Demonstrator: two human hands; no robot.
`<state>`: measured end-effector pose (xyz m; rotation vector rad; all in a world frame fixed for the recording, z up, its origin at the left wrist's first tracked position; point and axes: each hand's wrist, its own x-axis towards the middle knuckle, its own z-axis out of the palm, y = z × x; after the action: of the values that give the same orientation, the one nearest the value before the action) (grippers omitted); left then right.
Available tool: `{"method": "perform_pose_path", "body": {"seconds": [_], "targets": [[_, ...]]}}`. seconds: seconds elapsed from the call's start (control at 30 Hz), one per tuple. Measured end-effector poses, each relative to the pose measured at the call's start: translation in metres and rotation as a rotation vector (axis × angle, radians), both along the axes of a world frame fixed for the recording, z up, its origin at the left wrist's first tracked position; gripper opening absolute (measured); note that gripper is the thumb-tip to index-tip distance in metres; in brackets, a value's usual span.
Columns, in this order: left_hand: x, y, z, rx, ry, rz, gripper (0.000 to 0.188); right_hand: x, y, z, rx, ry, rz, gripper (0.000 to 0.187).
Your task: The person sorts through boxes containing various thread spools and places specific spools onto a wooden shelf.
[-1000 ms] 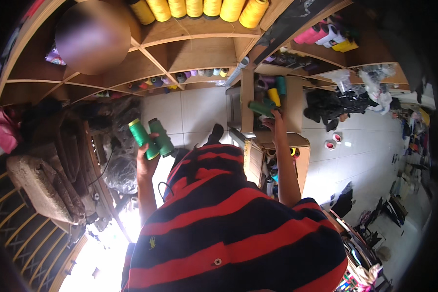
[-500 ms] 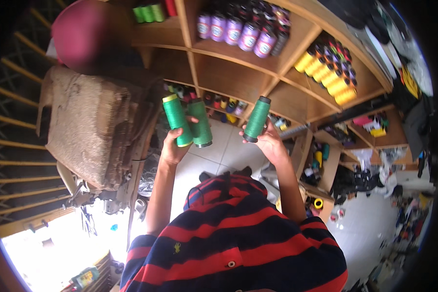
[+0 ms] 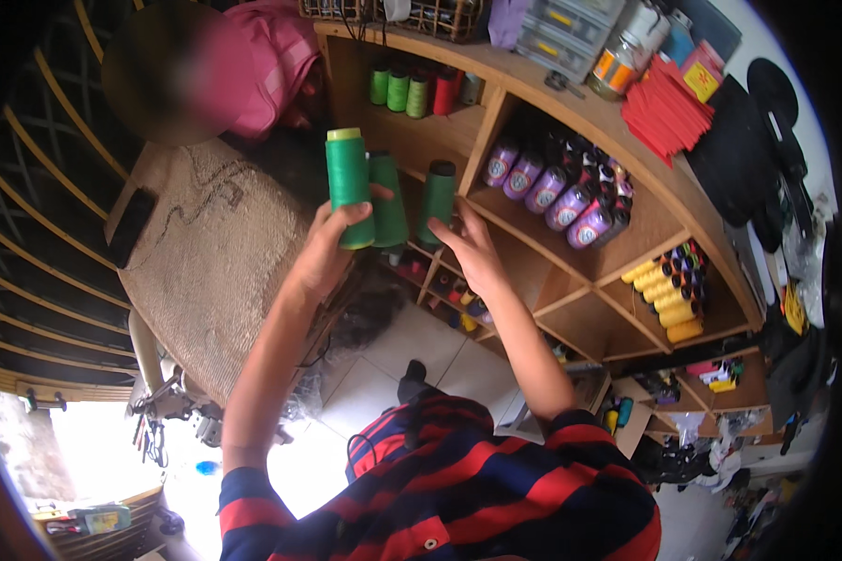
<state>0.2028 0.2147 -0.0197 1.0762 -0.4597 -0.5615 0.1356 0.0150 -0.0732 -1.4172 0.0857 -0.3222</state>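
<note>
My left hand (image 3: 316, 251) is closed round two cone spools of green thread, held upright side by side. The nearer one is a bright green thread spool (image 3: 349, 173) with a yellow top and base. Partly behind it is a darker green thread spool (image 3: 385, 201). In my right hand (image 3: 472, 251) is a third, dark green thread spool (image 3: 438, 201) with a black top, gripped between thumb and fingers. A small gap separates it from the pair on the left.
Ahead stands a wooden shelf (image 3: 496, 126) with lime green spools (image 3: 397, 91), purple spools (image 3: 543, 192) and yellow spools (image 3: 666, 297). A red stack of packets (image 3: 666, 110) lies on its top. At left are a cloth-covered table (image 3: 215, 252), a dark phone-like object (image 3: 133, 227) and a pink bag (image 3: 269, 65).
My view has swung left and up toward the shelf top. My right hand has brought its spool left, closer to the two in my left hand. Both hands keep their spools.
</note>
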Motion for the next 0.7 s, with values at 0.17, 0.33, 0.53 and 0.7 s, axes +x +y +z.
{"method": "perform_pose_path", "body": {"seconds": [0.17, 0.33, 0.53, 0.7], "targets": [[0.060, -0.018, 0.033, 0.034, 0.006, -0.010, 0.042, 0.124, -0.040, -0.036, -0.266, -0.089, -0.286, 0.037], [0.121, -0.046, 0.032, 0.157, 0.000, -0.166, 0.042, 0.230, -0.095, -0.071, -0.601, -0.102, -0.603, 0.038], [0.195, -0.049, -0.009, 0.321, -0.016, -0.383, 0.044, 0.282, -0.103, -0.071, -0.782, 0.137, -0.752, 0.041], [0.203, -0.053, -0.020, 0.326, 0.061, -0.404, 0.048, 0.308, -0.130, -0.096, -0.870, 0.031, -0.835, 0.044]]}}
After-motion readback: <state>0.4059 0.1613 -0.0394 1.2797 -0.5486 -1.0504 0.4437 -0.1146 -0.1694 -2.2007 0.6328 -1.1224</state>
